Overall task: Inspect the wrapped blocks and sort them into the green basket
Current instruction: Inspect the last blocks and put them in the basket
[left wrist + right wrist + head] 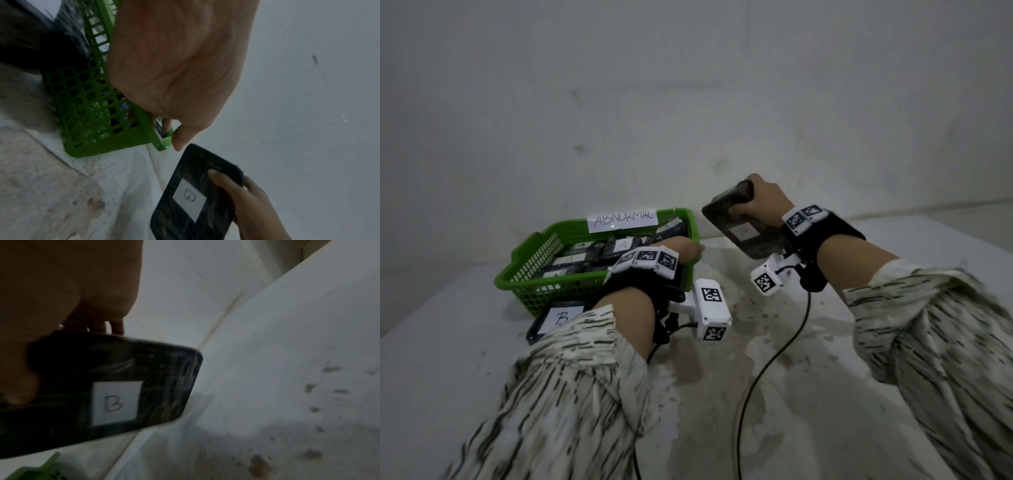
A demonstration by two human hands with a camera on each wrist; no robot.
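Your right hand (760,200) grip is closed on a black wrapped block (736,224) labelled B, raised beside the green basket (530,270). Your left hand (674,250) grips the basket's rim. Basket on the counter (825,394) holds more blocks (616,248).

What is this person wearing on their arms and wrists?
Loose white sleeves streaked with dark dashes. Each wrist carries a black strap topped with white tiles printed in black-and-white square codes, plus a white boxy camera unit bearing the same codes. Black cables trail from them.
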